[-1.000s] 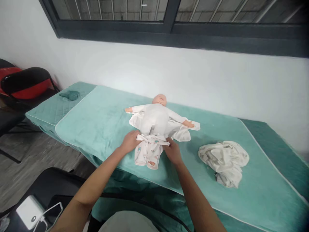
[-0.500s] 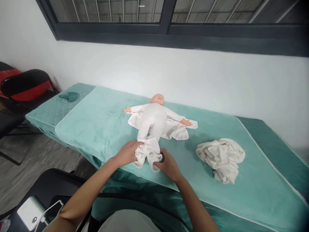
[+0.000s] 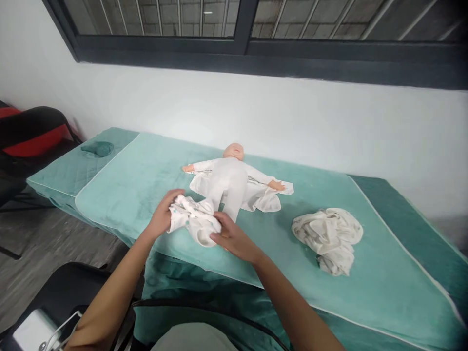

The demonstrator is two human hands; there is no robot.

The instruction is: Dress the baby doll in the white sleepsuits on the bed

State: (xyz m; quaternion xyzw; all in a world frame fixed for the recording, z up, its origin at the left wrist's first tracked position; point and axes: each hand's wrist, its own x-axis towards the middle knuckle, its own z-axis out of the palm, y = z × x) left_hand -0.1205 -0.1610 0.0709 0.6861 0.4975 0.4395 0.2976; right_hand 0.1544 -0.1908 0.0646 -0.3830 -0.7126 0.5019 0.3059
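Note:
A baby doll (image 3: pixel 229 175) in a white bodysuit lies on its back on a teal blanket (image 3: pixel 153 170), arms spread, with an opened white garment under it. My left hand (image 3: pixel 163 216) and my right hand (image 3: pixel 230 238) both grip small printed white trousers (image 3: pixel 193 222), bunched up and held just left of the doll's legs. The left hand holds the upper left end, the right hand the lower right end.
A crumpled white cloth (image 3: pixel 329 236) lies on the blanket to the right. A small dark green cloth (image 3: pixel 97 147) sits at the far left of the padded table. A black and red chair (image 3: pixel 32 131) stands left. A white device with a cable (image 3: pixel 32 331) rests bottom left.
The printed trousers came down off the doll's legs and are now bunched in both hands, moved left. The doll's legs in the white bodysuit are uncovered.

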